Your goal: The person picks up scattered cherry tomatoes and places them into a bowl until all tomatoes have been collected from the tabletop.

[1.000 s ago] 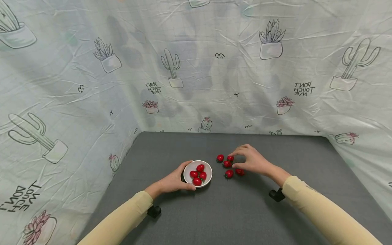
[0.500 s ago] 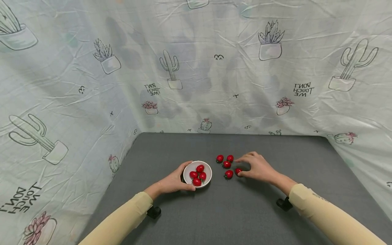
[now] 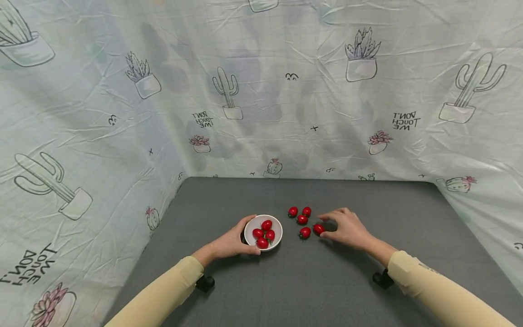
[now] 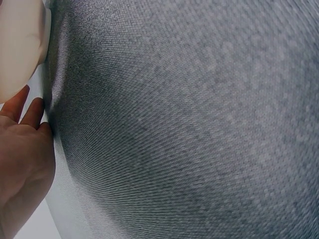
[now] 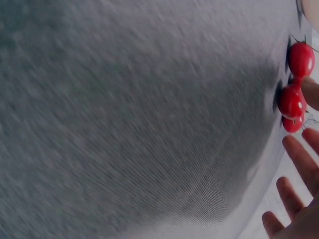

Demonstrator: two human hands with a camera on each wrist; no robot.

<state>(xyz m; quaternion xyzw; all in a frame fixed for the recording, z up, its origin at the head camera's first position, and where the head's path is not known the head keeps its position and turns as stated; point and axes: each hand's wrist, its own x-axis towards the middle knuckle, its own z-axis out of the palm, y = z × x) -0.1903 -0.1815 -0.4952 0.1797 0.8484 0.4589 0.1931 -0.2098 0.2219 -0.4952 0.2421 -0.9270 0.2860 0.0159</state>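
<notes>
A small white bowl (image 3: 278, 243) stands on the grey table with several red cherry tomatoes (image 3: 262, 243) in it. My left hand (image 3: 230, 240) holds the bowl from its left side, thumb at the near rim and fingers round the far side. In the left wrist view the bowl (image 4: 20, 45) shows at the upper left edge, above the left hand (image 4: 25, 154). My right hand (image 3: 347, 228) is spread beside the rightmost loose cherry tomato (image 3: 318, 229), its thumb close to the fruit and its index finger apart. Whether the thumb touches it, I cannot tell.
Several more cherry tomatoes (image 3: 302, 220) lie loose between the bowl and the right hand. Behind the grey table (image 3: 286, 286) and along its sides hangs a pale curtain (image 3: 261, 113) printed with potted cacti.
My right hand has moved right and nearer to me, from above the far tomatoes to the rightmost one. The left hand and the bowl have stayed in place.
</notes>
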